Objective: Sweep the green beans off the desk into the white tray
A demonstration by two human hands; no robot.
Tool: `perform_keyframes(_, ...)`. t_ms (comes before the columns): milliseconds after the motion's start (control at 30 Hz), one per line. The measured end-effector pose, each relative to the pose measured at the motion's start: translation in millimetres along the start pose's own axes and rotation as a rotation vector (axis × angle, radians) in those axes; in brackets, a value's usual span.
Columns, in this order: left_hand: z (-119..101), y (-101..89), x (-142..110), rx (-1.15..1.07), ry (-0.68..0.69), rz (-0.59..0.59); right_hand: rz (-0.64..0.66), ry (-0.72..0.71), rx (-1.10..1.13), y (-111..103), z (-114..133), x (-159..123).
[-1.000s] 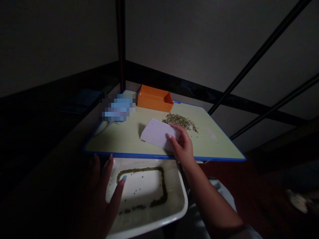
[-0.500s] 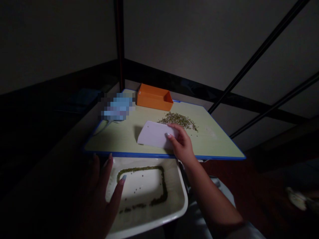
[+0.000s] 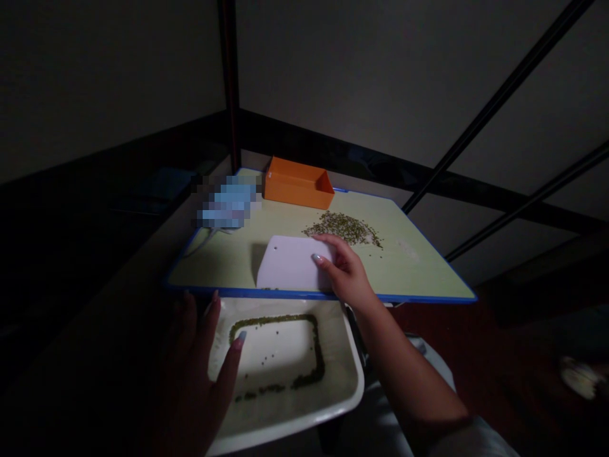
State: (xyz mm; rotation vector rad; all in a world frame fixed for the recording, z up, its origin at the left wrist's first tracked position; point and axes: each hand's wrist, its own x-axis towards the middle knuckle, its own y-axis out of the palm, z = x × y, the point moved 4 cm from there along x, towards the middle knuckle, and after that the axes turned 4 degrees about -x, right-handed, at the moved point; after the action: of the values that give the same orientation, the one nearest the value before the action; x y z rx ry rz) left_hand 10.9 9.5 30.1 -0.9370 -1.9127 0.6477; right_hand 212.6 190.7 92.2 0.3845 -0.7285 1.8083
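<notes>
My right hand point(image 3: 346, 270) grips a white flat scraper point(image 3: 292, 261) by its right end, thumb on the near face. The scraper stands tilted on the pale green tabletop point(image 3: 409, 273), its lower edge close to the blue front rim. A few small green beans show along that edge. Behind it lies a spread pile of green beans point(image 3: 340, 227). Below the rim is a white plastic basin point(image 3: 352, 381), with beans gathered mostly round the edges of its floor. My left hand point(image 3: 204, 362), partly in shadow, is at the basin's left side with fingers apart.
An orange open box point(image 3: 297, 184) stands at the back of the table. To its left is a blurred-out blue item point(image 3: 231, 202) with a pale cord or strap. A dark-framed wall rises behind, and reddish floor shows at the right.
My right hand has drawn the scraper toward me, to the table's front rim, with a few beans at its edge. My left hand stays by the basin. The view has shifted slightly.
</notes>
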Motion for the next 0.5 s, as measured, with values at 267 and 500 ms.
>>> perform_keyframes(267, 3.7, 2.3, 0.2, -0.008, -0.008, 0.007, 0.021, 0.013, 0.032, -3.8, -1.9, -0.5)
perform_keyframes(500, 2.9, 2.4, 1.1, 0.011, 0.013, -0.007, -0.071, 0.018, 0.052, -7.4, -2.1, -3.2)
